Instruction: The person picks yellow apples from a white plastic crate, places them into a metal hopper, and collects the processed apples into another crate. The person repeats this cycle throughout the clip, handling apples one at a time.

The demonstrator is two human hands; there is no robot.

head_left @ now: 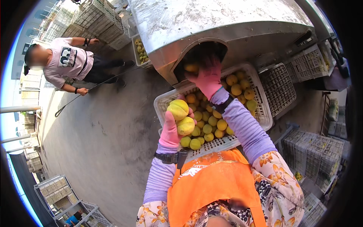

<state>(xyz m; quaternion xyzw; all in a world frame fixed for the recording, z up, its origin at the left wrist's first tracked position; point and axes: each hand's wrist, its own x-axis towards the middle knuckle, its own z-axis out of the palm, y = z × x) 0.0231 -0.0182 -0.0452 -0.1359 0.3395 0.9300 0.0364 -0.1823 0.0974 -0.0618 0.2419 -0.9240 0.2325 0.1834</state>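
Observation:
My left hand (171, 130), in a pink glove, is wrapped round two yellow peaches (178, 109), one above the other, over the left side of a white plastic crate (160, 104). Many more yellow peaches (207, 129) lie in that crate, in front of my orange apron. My right hand (209, 78), gloved in pink too, reaches into the dark opening (211, 47) of a metal machine (234, 22). Inside, an orange-yellow peach (191, 68) lies beside its thumb. Shadow hides the ends of the right fingers, so their grip does not show.
A dark empty crate (279, 89) stands right of the full one. Another crate of fruit (140, 51) sits left of the machine. At the left a person (68, 62) holds a long thin hooked rod (96, 81). Stacked crates (314, 153) stand at the right.

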